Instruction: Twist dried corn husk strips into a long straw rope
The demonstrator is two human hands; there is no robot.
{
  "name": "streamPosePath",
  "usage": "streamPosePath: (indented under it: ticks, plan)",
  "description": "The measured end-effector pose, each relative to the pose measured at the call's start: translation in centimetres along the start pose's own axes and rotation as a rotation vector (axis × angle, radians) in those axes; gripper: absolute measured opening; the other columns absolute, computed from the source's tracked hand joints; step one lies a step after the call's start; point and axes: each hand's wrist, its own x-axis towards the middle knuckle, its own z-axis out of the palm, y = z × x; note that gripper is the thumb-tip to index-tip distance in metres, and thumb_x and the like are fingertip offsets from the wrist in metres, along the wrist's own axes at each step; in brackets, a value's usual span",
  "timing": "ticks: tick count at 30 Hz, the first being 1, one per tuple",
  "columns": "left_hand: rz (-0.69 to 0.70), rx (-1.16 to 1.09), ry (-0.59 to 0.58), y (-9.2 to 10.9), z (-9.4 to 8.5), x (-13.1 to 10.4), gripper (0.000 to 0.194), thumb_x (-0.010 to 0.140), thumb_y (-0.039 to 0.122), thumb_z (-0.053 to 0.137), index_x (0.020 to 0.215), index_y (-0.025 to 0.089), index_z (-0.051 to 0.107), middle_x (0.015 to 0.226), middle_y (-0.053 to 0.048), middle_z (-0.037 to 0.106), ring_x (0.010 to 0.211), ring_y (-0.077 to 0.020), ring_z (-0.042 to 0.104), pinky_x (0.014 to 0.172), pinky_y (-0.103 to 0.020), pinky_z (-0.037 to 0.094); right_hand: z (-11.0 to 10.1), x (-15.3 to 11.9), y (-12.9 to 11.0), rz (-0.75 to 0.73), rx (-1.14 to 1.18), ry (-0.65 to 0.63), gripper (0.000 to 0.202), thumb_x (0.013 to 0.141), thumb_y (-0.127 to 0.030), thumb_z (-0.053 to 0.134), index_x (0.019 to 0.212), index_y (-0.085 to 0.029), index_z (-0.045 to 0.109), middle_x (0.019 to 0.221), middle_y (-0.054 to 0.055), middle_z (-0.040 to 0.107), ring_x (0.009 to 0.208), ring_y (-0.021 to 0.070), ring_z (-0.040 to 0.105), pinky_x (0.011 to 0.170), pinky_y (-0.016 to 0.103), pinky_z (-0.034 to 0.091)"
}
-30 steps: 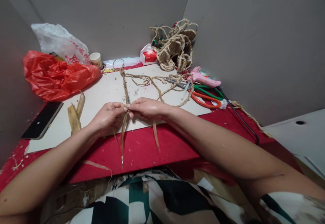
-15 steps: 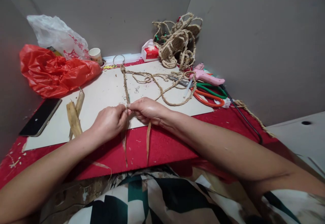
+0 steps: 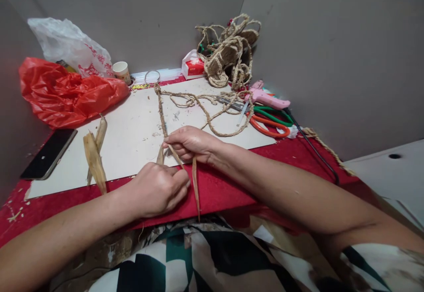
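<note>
- Here, at a corner table spread with red cloth, a person works bare-handed on a twisted cord that lies on a pale board, straight ahead of the body.
- The cord's long axis runs away from the worker, leaning slightly left at its far end, where it meets a knot beside a thin ring.
- The right hand is the nearer of the two to the cord: thumb and forefinger are pinched on its near end, the other fingers curled beneath.
- The left hand sits lower, toward the table edge and the worker's lap, its fingers folded in; a slanting strip runs down to it from the right hand's pinch and appears held, though the knuckles hide the exact grip.
- That diagonal, from cord end down to left hand, is the line that matters: right hand at the top, left hand below, the strip between them.
- A hanging strip drops from under the right hand, its tip near the table edge; a short strip shows left of the pinch.
- Around them lie dried husks at left, and orange-handled scissors with a pink glue gun at right.
</note>
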Motion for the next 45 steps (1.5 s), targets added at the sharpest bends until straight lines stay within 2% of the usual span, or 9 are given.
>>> streamPosePath:
  ticks: [2,6,8,10,13,17,28,37,45]
  plan:
    - [-0.089,-0.175,0.240,-0.9,-0.8,0.1,0.023,0.087,0.026,0.044,0.068,0.018,0.053,0.055,0.000,0.056,0.049,-0.0111,0.049,0.051,-0.024,0.038,-0.2,-0.1,-0.3,0.012,0.016,-0.030,0.021,0.085,-0.009,0.045,0.065,-0.010,0.051,0.038,-0.011,0.022,0.033,0.0016,0.012,0.031,0.013,0.010]
    - [-0.739,-0.640,0.658,-4.0,-1.5,1.0,0.020,0.088,0.032,0.045,0.082,0.017,0.056,0.075,-0.003,0.062,0.065,-0.0119,0.057,0.064,-0.024,0.046,-0.5,0.0,-0.5,0.014,0.017,-0.065,0.020,0.087,-0.009,0.043,0.069,-0.009,0.053,0.039,-0.011,0.023,0.033,0.0017,0.012,0.031,0.011,0.010]
    - [-0.919,-1.087,0.548,-5.2,-0.9,1.5,0.021,0.086,0.034,0.047,0.089,0.015,0.057,0.082,-0.006,0.065,0.069,-0.0137,0.061,0.066,-0.027,0.049,-0.5,0.1,-0.4,0.006,0.001,-0.079,0.021,0.087,-0.011,0.045,0.068,-0.009,0.054,0.039,-0.011,0.023,0.033,0.0016,0.012,0.031,0.011,0.011]
    - [-0.997,-1.454,0.298,-5.7,0.0,1.8,0.025,0.086,0.035,0.046,0.087,0.013,0.058,0.074,-0.007,0.063,0.064,-0.0148,0.061,0.062,-0.028,0.049,-0.5,0.1,-0.4,0.002,-0.014,-0.098,0.022,0.086,-0.011,0.045,0.065,-0.010,0.052,0.039,-0.011,0.024,0.033,0.0017,0.012,0.030,0.012,0.011]
    - [-0.973,-1.645,0.059,-5.6,0.7,1.9,0.029,0.087,0.036,0.044,0.070,0.014,0.053,0.050,0.002,0.045,0.040,-0.0073,0.042,0.041,-0.020,0.034,-0.5,0.1,-0.5,-0.007,-0.048,-0.105,0.023,0.086,-0.011,0.045,0.063,-0.011,0.050,0.039,-0.011,0.025,0.033,0.0019,0.012,0.031,0.013,0.011]
    - [-0.964,-1.527,0.065,-5.6,0.3,1.8,0.032,0.083,0.031,0.050,0.057,0.018,0.039,0.048,0.008,0.025,0.037,-0.0026,0.015,0.036,-0.018,0.008,-1.1,0.2,-0.4,-0.033,-0.211,-0.102,0.020,0.087,-0.014,0.044,0.070,-0.012,0.054,0.038,-0.011,0.026,0.032,0.0034,0.014,0.032,0.016,0.011]
    - [-0.893,-1.360,0.033,-5.7,0.8,1.3,0.026,0.078,0.037,0.060,0.064,0.015,0.055,0.047,0.006,0.037,0.040,-0.0039,0.025,0.040,-0.019,0.016,-0.6,0.0,0.2,-0.421,-1.214,0.182,0.024,0.083,-0.018,0.046,0.076,-0.011,0.068,0.068,0.005,0.062,0.060,0.0107,0.047,0.056,0.021,0.031]
    - [-0.934,-1.300,0.106,-5.5,0.8,1.3,0.024,0.074,0.034,0.061,0.062,0.014,0.055,0.045,0.006,0.040,0.038,-0.0037,0.028,0.040,-0.019,0.018,-0.3,-1.5,-0.9,-0.428,-1.378,0.202,0.030,0.087,-0.021,0.040,0.073,-0.011,0.065,0.067,0.007,0.062,0.056,0.0113,0.043,0.054,0.024,0.028]
    - [-0.965,-1.454,0.132,-5.0,1.0,1.4,0.037,0.077,0.033,0.058,0.050,0.019,0.038,0.037,0.009,0.028,0.032,-0.0031,0.020,0.036,-0.020,0.011,1.4,-1.7,1.4,-0.448,-1.462,0.240,0.030,0.089,-0.023,0.036,0.083,-0.013,0.064,0.080,0.013,0.068,0.068,0.0181,0.057,0.062,0.028,0.034]
